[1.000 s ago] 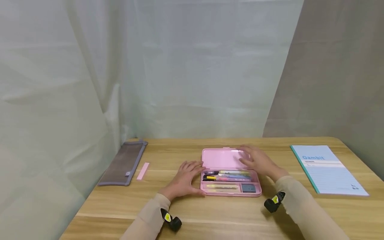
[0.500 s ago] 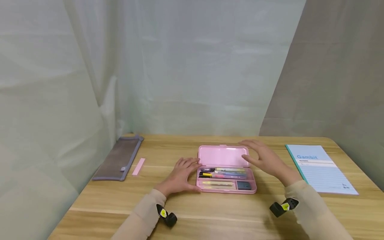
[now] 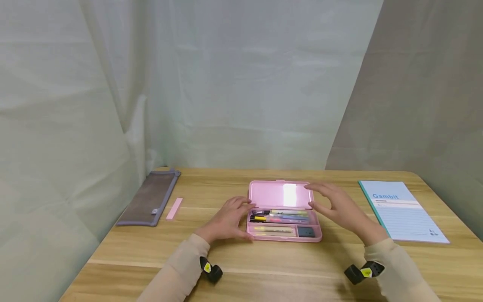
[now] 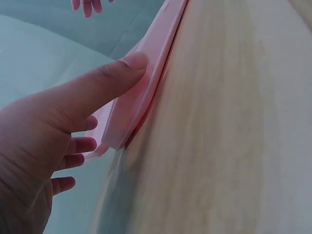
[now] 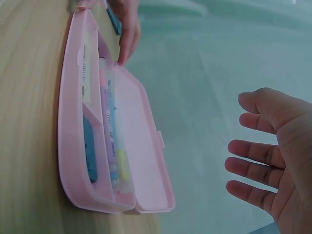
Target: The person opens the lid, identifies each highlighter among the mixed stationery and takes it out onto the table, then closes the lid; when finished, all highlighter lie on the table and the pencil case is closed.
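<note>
A pink pencil case (image 3: 268,195) lies on the table with its lid folded back, away from the person. Inside are several pens (image 3: 286,218), pale yellow sticks (image 3: 273,229) in the front compartment and a dark block (image 3: 306,232) at front right. The left hand (image 3: 226,220) spans the case's left end. Its thumb (image 4: 109,80) presses the front wall near the corner, and its other fingers reach round to the lid side. The right hand (image 3: 341,209) hovers beside the lid's right edge, fingers spread and holding nothing; in the right wrist view its fingers (image 5: 253,151) are apart from the case.
A pink strip (image 3: 175,208) lies left of the case, with a grey mesh pouch (image 3: 147,199) farther left. On the right is a notebook (image 3: 405,212) marked "Gambit". A pale curtain (image 3: 241,84) hangs behind the table's (image 3: 264,268) far edge.
The right hand has drawn away from the lid, to the right. A bright reflection now shows on the lid. The left hand stays at the case's left end; the head view has shifted slightly.
</note>
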